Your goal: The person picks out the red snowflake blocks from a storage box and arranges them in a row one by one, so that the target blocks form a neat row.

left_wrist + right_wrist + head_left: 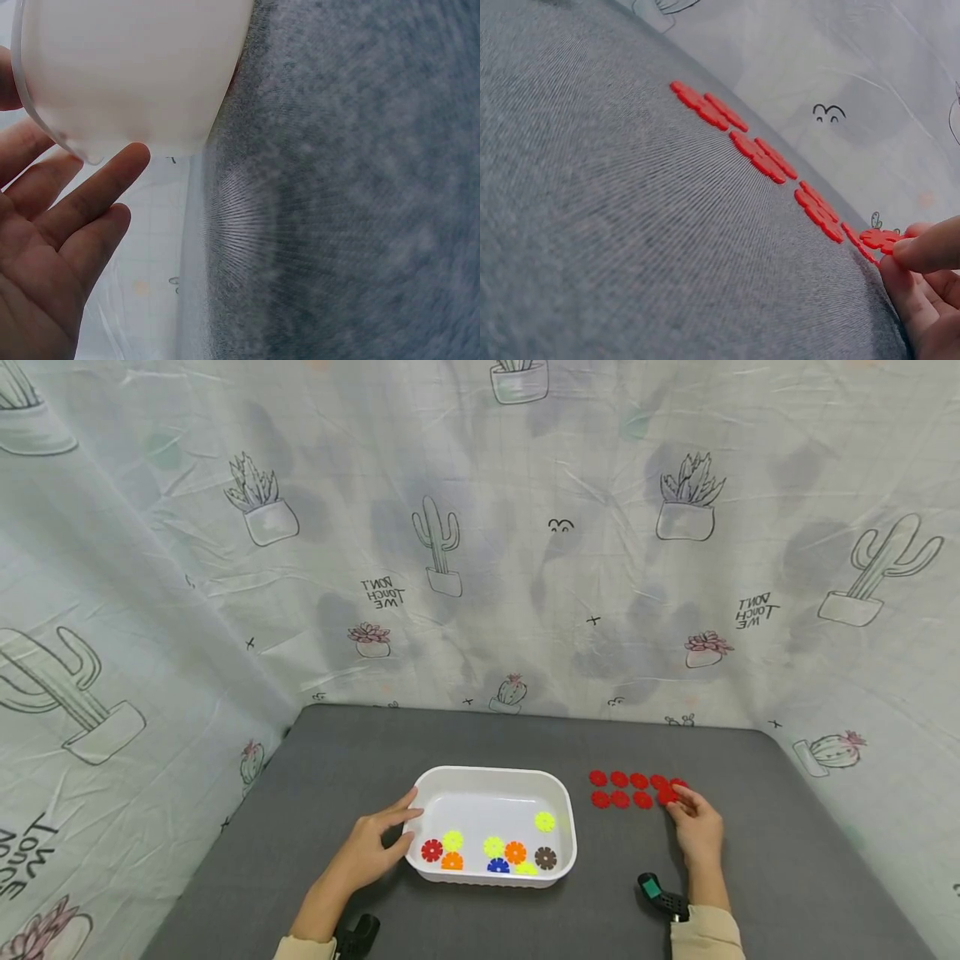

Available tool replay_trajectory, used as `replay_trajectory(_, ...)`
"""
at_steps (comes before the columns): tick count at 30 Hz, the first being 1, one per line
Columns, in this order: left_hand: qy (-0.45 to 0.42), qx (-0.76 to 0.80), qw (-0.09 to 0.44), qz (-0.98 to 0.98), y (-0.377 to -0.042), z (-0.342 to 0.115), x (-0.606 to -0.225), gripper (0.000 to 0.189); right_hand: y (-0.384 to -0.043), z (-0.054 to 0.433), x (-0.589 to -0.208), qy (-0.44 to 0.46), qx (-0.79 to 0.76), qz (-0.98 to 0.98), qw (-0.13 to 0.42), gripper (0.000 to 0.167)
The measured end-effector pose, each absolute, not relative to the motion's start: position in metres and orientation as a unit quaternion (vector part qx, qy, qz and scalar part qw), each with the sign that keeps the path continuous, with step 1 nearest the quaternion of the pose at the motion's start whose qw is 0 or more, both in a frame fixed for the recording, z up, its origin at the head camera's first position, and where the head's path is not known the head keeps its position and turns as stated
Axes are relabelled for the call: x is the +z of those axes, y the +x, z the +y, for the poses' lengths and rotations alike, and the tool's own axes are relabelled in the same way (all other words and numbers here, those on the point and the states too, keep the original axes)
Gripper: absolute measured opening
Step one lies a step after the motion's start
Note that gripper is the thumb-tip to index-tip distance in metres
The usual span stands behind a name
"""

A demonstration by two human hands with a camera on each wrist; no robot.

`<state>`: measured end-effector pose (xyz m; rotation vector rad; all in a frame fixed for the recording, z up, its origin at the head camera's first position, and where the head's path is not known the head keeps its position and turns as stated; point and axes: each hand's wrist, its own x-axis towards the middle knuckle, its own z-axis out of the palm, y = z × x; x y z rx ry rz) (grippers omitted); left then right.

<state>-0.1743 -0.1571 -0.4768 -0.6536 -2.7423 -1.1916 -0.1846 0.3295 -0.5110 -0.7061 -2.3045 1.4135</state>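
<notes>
A white rectangular tray [495,878] sits on the table with several flat, notched plastic discs inside. My left hand [375,843] rests at its left side. In the left wrist view some fingertips go over the rim, while two nearly straight fingers [112,180] lie along the outer wall. To the tray's right, red notched discs [619,799] lie in two rows. At the right end of these rows my right hand [697,831] pinches a red notched disc [879,240] between thumb and finger. The pinched disc overlaps its neighbours in the head view.
In the tray are a red disc [432,850], a blue disc [498,865], a brown disc [546,858], and several yellow and orange ones. Grey cloth [480,922] covers the table. A cactus-print curtain [480,543] hangs behind and at both sides.
</notes>
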Motion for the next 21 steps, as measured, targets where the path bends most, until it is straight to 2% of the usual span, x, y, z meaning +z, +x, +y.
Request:
replay_trajectory(12,-0.215,-0.389,0.046,-0.895,-0.1751,-0.1578,-0.4785,0.037,-0.1847,0.3278,-0.5128,-0.223,0.395,-0.87,0.192,0.031)
replay_trajectory(21,-0.215,-0.387,0.041,-0.896,-0.1756,-0.1585,-0.4791,0.037,-0.1826,0.3241,-0.5109,-0.228,0.393,-0.87,0.19,0.032)
